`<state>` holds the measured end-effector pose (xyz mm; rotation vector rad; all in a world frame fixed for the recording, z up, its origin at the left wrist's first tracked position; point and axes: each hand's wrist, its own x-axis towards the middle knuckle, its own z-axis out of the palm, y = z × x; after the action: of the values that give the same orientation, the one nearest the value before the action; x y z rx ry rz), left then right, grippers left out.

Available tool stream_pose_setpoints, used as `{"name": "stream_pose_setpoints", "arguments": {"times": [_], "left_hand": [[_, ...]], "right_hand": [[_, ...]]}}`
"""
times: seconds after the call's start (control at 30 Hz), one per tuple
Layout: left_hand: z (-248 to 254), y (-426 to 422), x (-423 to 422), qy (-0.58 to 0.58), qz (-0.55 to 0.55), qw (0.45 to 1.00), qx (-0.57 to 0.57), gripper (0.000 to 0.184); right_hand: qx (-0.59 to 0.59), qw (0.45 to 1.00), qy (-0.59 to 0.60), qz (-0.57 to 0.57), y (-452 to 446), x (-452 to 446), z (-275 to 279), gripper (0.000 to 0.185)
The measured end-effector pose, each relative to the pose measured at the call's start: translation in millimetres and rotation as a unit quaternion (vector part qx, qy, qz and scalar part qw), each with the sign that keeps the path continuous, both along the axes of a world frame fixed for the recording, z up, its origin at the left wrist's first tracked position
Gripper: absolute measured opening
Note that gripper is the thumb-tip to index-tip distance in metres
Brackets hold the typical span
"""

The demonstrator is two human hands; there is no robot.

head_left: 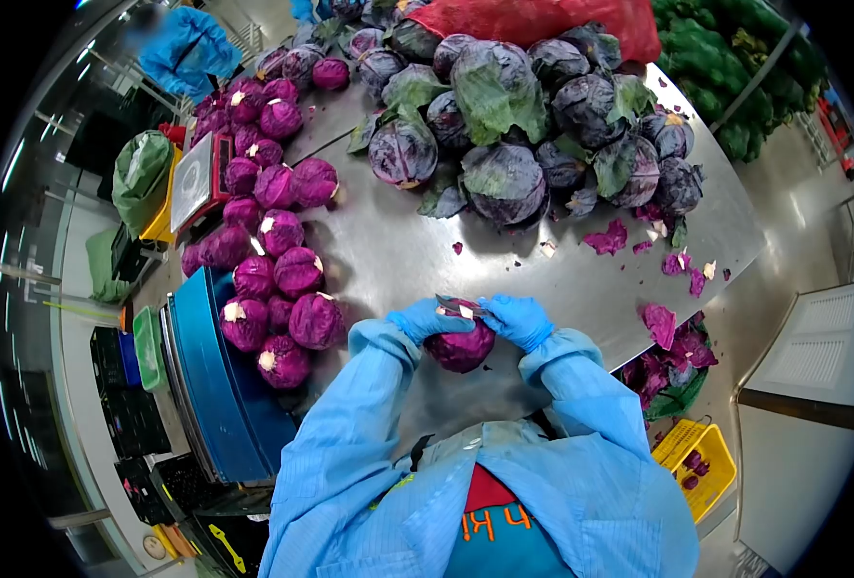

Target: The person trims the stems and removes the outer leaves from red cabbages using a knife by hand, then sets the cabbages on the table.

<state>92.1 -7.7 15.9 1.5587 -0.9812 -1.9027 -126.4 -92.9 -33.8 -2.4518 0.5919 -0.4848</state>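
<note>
A trimmed red cabbage (461, 349) is held low over the near part of the steel table, close to my body. My left hand (425, 320), in a blue glove, is closed on its left upper side. At its upper right, my right hand (519, 321), gloved too, is closed round a knife (453, 304), whose handle is hidden. The dark blade lies across the top of the cabbage, beside a pale cut patch at the stem. Left of my hands, several trimmed red cabbages (317, 321) are heaped. Beyond them, untrimmed cabbages (504, 183) still carry dark outer leaves.
The steel table (388, 252) has loose purple leaf scraps (605, 238) at right. A red-rimmed scale (200, 183) stands left, near blue bins (229, 385). A yellow basket (721, 482) sits low right, below a pile of leaf waste (673, 371). Another person (191, 53) in blue is far left.
</note>
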Motion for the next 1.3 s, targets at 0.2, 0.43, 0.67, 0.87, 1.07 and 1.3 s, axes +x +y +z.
{"name": "stream_pose_setpoints", "arguments": {"times": [0.2, 0.43, 0.67, 0.87, 1.07, 1.3], "left_hand": [[7.9, 2.1, -10.4, -0.038, -0.035, 0.998, -0.028, 0.072], [6.2, 30.1, -23.5, -0.199, -0.104, 0.957, -0.185, 0.090], [20.6, 29.9, -23.4, -0.147, -0.055, 0.973, -0.171, 0.086], [4.3, 34.6, -21.5, -0.072, -0.024, 0.977, -0.201, 0.072], [8.4, 34.1, -19.6, -0.161, -0.131, 0.954, -0.217, 0.086], [12.7, 22.3, -20.5, -0.151, -0.152, 0.960, -0.178, 0.086]], "right_hand": [[-0.003, 0.999, -0.005, -0.032, -24.4, -6.1, -9.1, 0.023], [0.119, 0.919, 0.167, -0.336, -77.6, -84.8, 7.4, 0.029], [0.486, 0.867, -0.040, -0.097, 52.2, -33.5, 34.8, 0.069], [0.345, 0.935, -0.066, -0.053, 64.6, -38.7, 14.1, 0.044], [0.092, 0.975, 0.084, -0.184, 30.2, -77.0, -28.6, 0.027], [0.163, 0.944, 0.055, -0.281, -3.1, -94.9, 35.9, 0.046]]}}
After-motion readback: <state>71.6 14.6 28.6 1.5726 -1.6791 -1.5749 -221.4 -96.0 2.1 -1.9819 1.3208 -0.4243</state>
